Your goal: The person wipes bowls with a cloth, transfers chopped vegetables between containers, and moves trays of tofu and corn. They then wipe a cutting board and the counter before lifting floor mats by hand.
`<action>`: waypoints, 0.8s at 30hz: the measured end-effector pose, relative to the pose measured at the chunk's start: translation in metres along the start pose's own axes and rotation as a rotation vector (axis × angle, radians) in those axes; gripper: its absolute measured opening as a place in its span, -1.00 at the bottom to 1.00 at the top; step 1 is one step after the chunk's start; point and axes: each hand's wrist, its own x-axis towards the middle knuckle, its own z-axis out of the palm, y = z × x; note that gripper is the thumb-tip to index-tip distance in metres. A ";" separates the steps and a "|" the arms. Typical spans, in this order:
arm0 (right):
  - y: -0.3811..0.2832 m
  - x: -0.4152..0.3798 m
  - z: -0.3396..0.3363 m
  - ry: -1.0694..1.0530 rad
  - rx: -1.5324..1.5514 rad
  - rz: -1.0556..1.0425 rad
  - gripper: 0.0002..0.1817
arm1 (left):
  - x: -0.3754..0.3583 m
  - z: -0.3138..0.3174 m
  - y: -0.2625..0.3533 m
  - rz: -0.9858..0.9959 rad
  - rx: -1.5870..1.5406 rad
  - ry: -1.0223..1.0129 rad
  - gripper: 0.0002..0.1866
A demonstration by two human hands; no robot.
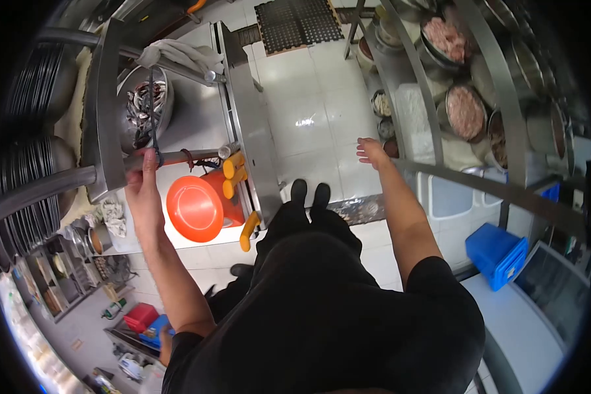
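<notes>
My left hand (pixel 144 187) is raised at the metal rack on the left, its thumb pressed against the lower end of a long thin dark rod (pixel 153 108). The fingers are partly hidden behind the thumb. The rod extends across a metal bowl (pixel 167 108) of small dark and silvery pieces, perhaps fish. Beside the hand is a round orange basin (pixel 194 209). My right hand (pixel 372 152) hangs in the air over the floor at the right shelving, its fingers apart and holding nothing.
Yellow handles (pixel 234 165) jut from the left counter's edge. A white cloth (pixel 180 56) drapes over a rail. Bowls of pale pink meat (pixel 465 113) fill the right shelves. A blue bin (pixel 496 253) stands lower right, and a black mat (pixel 299 25) lies ahead. Another person's hand (pixel 167 345) shows lower left.
</notes>
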 end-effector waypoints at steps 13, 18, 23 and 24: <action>-0.132 0.099 -0.039 0.017 -0.209 0.112 -0.52 | -0.010 0.034 0.016 -0.144 -0.062 0.276 -0.77; -0.150 0.178 -0.060 -0.025 -0.514 0.220 -0.66 | -0.006 0.035 0.007 -0.111 0.057 0.386 -0.88; -0.209 0.252 -0.035 0.002 -0.461 0.264 -0.57 | 0.009 0.065 0.014 -0.236 0.053 0.770 -0.71; -0.227 0.266 -0.025 -0.007 -0.443 0.266 -0.54 | 0.016 0.073 0.020 -0.274 0.055 0.845 -0.71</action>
